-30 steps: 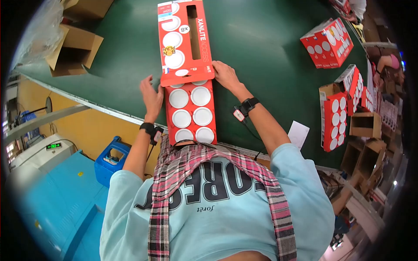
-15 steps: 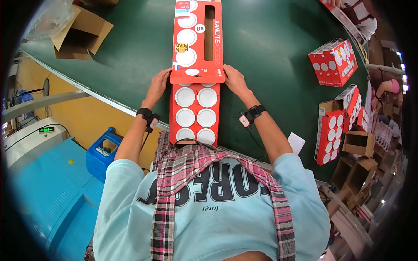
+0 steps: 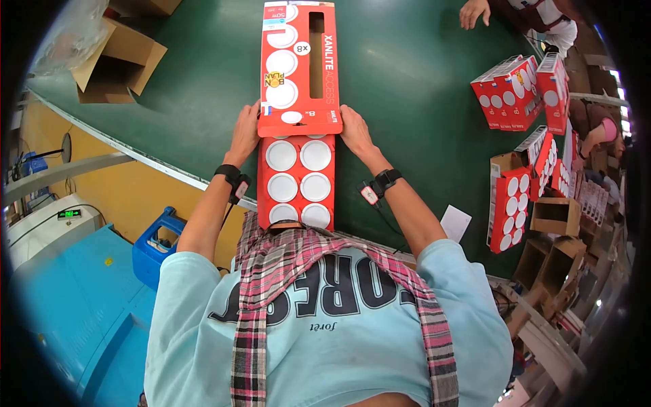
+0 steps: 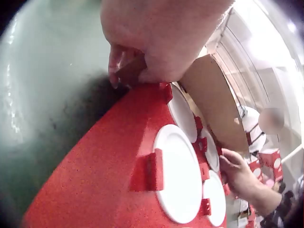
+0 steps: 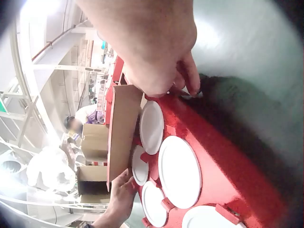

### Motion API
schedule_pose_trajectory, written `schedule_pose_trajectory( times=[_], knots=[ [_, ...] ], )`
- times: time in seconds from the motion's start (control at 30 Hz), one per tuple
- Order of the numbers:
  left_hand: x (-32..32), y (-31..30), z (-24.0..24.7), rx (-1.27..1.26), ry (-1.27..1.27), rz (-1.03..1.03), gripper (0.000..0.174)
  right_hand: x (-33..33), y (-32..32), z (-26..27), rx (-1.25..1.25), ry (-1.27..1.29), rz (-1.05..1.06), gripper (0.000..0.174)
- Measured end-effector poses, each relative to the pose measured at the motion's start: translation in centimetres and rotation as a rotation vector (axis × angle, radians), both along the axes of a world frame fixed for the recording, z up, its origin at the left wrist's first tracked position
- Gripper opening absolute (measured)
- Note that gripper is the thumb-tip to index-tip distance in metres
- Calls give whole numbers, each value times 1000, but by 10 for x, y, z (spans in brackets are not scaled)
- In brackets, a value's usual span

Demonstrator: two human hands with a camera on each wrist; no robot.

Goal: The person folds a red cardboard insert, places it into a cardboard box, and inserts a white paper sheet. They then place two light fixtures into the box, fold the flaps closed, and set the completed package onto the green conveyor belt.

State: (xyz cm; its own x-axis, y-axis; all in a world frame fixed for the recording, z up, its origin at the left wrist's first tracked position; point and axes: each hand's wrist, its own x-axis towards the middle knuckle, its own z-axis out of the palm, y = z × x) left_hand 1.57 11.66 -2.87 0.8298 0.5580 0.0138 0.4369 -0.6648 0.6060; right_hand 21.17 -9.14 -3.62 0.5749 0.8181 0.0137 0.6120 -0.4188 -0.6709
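Head view: on a dark green tabletop (image 3: pixel 407 81), a long red cardboard carton (image 3: pixel 298 76) printed with white circles and the words XANLITE ACCESS lies straight ahead of a person in a pale blue T-shirt (image 3: pixel 380 346), its near flap overlapping a red cardboard tray (image 3: pixel 298 172) that carries round white discs (image 3: pixel 315 155) in two rows. The left hand (image 3: pixel 245 133) grasps the carton's near left edge and the right hand (image 3: pixel 355 133) its near right edge, fingers bent around the cardboard. Both wrist views show the flap's plain brown underside raised above the discs.
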Motion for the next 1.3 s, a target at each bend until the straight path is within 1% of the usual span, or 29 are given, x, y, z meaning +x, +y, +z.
schedule_pose_trajectory(
  times=[0.03, 0.07, 0.17, 0.27, 0.37, 0.47, 0.57, 0.67, 0.77, 0.8, 0.87, 0.9, 0.97, 1.07, 1.17, 1.23, 1.3],
  knots=[
    [0, 2, -6, -40, -18, 1, 44, 0, 1, -4, 23, -5, 1, 16],
    [0, 5, -12, -78, -34, 2, 46, 1, 0, -7, -11, 50, -14, 18],
    [-2, -3, -4, -59, -54, 35, 44, 0, 3, 2, -53, 130, -77, 26],
    [-3, -1, -14, -233, -233, 107, 41, 13, 4, 8, -135, 136, 36, 37],
    [-5, -2, -7, -398, -238, 174, 38, 15, 3, -6, 19, 436, -16, 36],
    [-3, -4, -4, -661, -314, 219, 37, 15, -5, -9, 237, 950, -17, 35],
    [-2, -1, 1, -605, -252, 149, 36, 9, -4, 0, 188, 812, -44, 36],
    [-2, -4, 9, -474, -175, 116, 37, -1, -1, -9, 290, 639, -75, 37],
    [-1, -2, 19, -276, -113, -43, 37, -11, 1, -11, 259, 389, -77, 41],
    [-1, -3, 21, -283, -107, -40, 37, -15, 0, -5, 256, 348, -80, 43],
    [-1, -4, 25, -295, -98, -36, 37, -20, -4, 7, 121, 290, -112, 42],
    [-1, -2, 24, -242, -21, -40, 36, -21, -4, 11, 54, 261, -127, 42],
    [-3, 2, 18, -131, 134, -49, 35, -21, -8, 10, 72, 221, -108, 40],
    [-11, 0, 13, -47, -13, -109, 37, -24, -13, 18, 59, 197, -98, 38],
    [-7, -14, 42, -65, 209, -78, 41, -26, -17, 16, 74, 150, -120, 36],
    [-8, -16, 34, -86, 173, -89, 43, -27, -16, 16, 67, 117, -134, 36],
    [-14, -12, 23, -103, 115, -118, 45, -25, -18, 23, -1, 153, -97, 39]
  ],
)
